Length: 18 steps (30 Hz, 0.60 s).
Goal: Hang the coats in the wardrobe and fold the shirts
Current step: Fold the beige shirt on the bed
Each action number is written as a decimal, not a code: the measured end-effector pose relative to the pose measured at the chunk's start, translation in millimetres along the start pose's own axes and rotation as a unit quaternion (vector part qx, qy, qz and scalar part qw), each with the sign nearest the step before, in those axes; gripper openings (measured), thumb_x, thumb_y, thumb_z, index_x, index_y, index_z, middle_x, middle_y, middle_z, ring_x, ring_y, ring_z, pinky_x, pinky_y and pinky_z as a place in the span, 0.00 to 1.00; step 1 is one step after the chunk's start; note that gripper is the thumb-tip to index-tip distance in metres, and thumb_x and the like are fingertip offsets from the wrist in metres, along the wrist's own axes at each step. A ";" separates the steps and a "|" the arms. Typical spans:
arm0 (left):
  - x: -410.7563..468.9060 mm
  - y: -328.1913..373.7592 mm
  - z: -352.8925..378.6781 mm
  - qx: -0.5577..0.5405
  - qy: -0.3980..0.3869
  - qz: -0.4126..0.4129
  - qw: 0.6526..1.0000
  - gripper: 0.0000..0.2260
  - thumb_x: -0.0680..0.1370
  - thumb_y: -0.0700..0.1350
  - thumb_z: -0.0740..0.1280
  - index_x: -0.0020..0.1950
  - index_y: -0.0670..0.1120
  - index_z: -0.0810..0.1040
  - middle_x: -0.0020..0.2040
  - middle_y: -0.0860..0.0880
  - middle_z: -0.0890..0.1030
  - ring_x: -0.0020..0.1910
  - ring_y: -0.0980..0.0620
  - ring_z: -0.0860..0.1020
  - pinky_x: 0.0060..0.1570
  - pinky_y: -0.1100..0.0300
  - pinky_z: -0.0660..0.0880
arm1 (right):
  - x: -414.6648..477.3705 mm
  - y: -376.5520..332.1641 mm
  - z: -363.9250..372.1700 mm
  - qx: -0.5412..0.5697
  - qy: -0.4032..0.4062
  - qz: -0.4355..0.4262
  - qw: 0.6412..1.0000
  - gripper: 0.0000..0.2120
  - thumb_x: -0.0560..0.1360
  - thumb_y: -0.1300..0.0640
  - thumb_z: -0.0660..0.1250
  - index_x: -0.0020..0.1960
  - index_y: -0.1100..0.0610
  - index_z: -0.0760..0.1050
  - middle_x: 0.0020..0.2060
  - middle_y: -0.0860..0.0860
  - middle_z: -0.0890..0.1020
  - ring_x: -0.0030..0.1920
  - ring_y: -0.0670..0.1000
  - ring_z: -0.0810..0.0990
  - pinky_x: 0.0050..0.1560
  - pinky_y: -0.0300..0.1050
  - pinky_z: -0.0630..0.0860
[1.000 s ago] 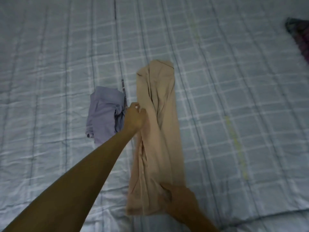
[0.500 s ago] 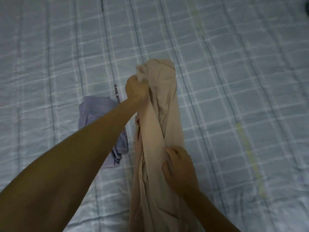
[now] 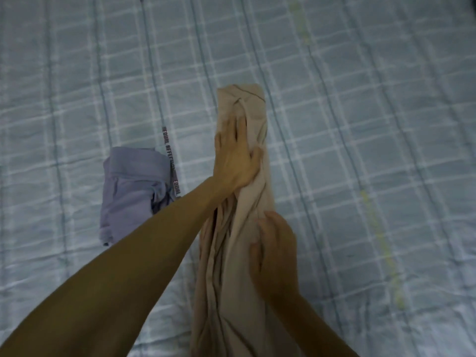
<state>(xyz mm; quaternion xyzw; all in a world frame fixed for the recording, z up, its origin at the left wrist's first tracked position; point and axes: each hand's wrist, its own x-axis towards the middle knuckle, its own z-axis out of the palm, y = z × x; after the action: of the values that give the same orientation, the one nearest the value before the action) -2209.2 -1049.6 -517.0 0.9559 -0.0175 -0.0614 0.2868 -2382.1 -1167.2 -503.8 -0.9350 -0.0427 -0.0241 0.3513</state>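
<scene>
Left hand (image 3: 235,155) pressing flat on tan shirt (image 3: 231,305), right hand (image 3: 275,256) apparently gripping it

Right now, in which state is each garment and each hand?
Beige shirt: folded into a long strip, lying on the bedspread.
Lavender garment: folded, lying left of the shirt.
Left hand: flat, pressing the shirt.
Right hand: on the shirt, grip unclear.

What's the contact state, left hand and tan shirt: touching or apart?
Touching. The head view shows the left hand lying flat on the tan shirt, fingers straight, with no gap between them.
</scene>
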 end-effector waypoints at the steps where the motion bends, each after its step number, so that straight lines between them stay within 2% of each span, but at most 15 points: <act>1: 3.5 -2.0 8.4 0.039 -0.076 -0.037 0.996 0.32 0.82 0.53 0.54 0.77 0.39 0.43 0.77 0.40 0.43 0.76 0.44 0.43 0.73 0.47 0.40 | -2.5 -4.3 2.7 -0.014 -0.042 -0.038 0.998 0.19 0.80 0.50 0.51 0.65 0.58 0.69 0.65 0.57 0.71 0.67 0.54 0.66 0.68 0.51 0.62; 3: 9.1 -0.9 21.6 0.120 -0.154 -0.046 0.980 0.33 0.82 0.58 0.48 0.76 0.40 0.38 0.77 0.42 0.36 0.75 0.45 0.35 0.72 0.43 0.34 | -11.1 -5.1 11.4 -0.060 -0.151 -0.075 0.984 0.21 0.80 0.47 0.52 0.69 0.56 0.67 0.70 0.54 0.67 0.72 0.53 0.60 0.71 0.52 0.59; 6: 11.3 -2.0 20.3 0.121 -0.156 -0.021 0.980 0.33 0.82 0.58 0.48 0.77 0.40 0.39 0.77 0.43 0.38 0.75 0.46 0.35 0.71 0.42 0.34 | -27.1 9.9 23.2 -0.154 -0.249 -0.099 0.951 0.28 0.78 0.44 0.53 0.74 0.55 0.61 0.75 0.55 0.60 0.75 0.55 0.55 0.72 0.53 0.55; 11: -33.7 -19.0 3.7 0.090 -0.111 0.033 0.989 0.28 0.82 0.56 0.51 0.77 0.43 0.51 0.78 0.42 0.49 0.77 0.45 0.47 0.72 0.45 0.43 | -31.6 17.7 28.2 -0.201 -0.252 -0.126 0.938 0.30 0.77 0.44 0.54 0.75 0.56 0.59 0.75 0.58 0.59 0.75 0.57 0.54 0.73 0.53 0.50; 13: -63.7 -22.2 1.6 0.053 -0.080 0.036 0.995 0.25 0.81 0.55 0.53 0.75 0.43 0.59 0.75 0.37 0.58 0.74 0.40 0.56 0.71 0.40 0.54 | -37.5 19.0 27.4 -0.201 -0.244 -0.126 0.940 0.30 0.77 0.44 0.55 0.75 0.57 0.58 0.75 0.58 0.58 0.75 0.57 0.53 0.73 0.53 0.49; 14: -79.6 -22.9 1.0 0.035 -0.054 0.034 0.997 0.24 0.80 0.54 0.54 0.73 0.43 0.62 0.72 0.36 0.62 0.71 0.37 0.61 0.67 0.38 0.60 | -43.0 19.5 25.7 -0.198 -0.241 -0.126 0.942 0.30 0.77 0.44 0.55 0.75 0.56 0.57 0.75 0.59 0.59 0.75 0.58 0.53 0.73 0.54 0.50; 15: -96.9 -23.8 2.1 0.014 -0.022 0.021 0.999 0.24 0.80 0.53 0.55 0.73 0.43 0.63 0.71 0.36 0.63 0.70 0.37 0.62 0.66 0.38 0.63 | -50.5 20.5 23.3 -0.195 -0.241 -0.131 0.942 0.29 0.77 0.45 0.55 0.75 0.56 0.58 0.74 0.59 0.59 0.75 0.58 0.54 0.73 0.54 0.51; 16: -117.2 -23.6 4.8 -0.007 0.005 -0.010 1.000 0.25 0.80 0.53 0.57 0.74 0.44 0.60 0.73 0.36 0.60 0.72 0.37 0.60 0.69 0.38 0.59 | -60.9 21.6 19.9 -0.192 -0.244 -0.142 0.940 0.29 0.77 0.45 0.55 0.74 0.56 0.58 0.74 0.59 0.60 0.74 0.58 0.55 0.72 0.56 0.52; 18: -162.0 -19.4 11.4 -0.036 0.032 -0.115 0.992 0.30 0.80 0.52 0.60 0.77 0.43 0.52 0.77 0.38 0.50 0.76 0.41 0.49 0.73 0.46 0.45 | -85.3 24.2 13.6 -0.191 -0.264 -0.159 0.932 0.28 0.78 0.46 0.54 0.75 0.55 0.56 0.75 0.57 0.59 0.75 0.58 0.55 0.71 0.57 0.54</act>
<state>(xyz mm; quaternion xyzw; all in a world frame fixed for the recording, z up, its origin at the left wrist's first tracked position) -2371.4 -1028.6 -519.7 0.9421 0.1039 -0.0639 0.3122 -2464.4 -1181.8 -536.3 -0.9381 -0.2767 0.1598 0.1340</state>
